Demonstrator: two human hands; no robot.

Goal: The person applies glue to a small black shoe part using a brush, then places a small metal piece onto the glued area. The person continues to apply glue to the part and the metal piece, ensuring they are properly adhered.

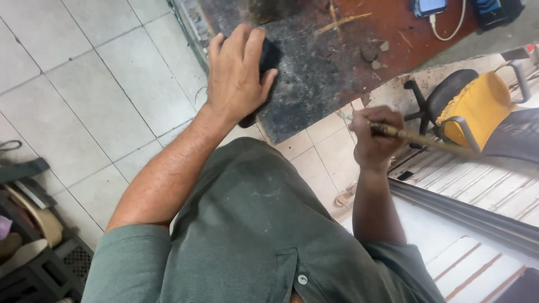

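Observation:
My left hand [238, 70] is closed over a black object [268, 56], gripping it from above and pressing it against the worn, dark-stained surface of a reddish workbench [331, 62]. Most of the black object is hidden under my fingers. My right hand [375, 137] is lower and to the right, off the bench edge. It is a fist around a thin brown stick-like tool [426, 141] whose shaft runs out to the right. The tool's working end is hidden in my hand. My green shirt fills the bottom of the view.
A phone [430, 5] on a white cable [452, 28] lies at the bench's far end. An office chair with a yellow cover [477, 104] stands at the right. A sandal [345, 197] lies on the tiled floor. Shoe parts sit on a dark rack [28, 247] at bottom left.

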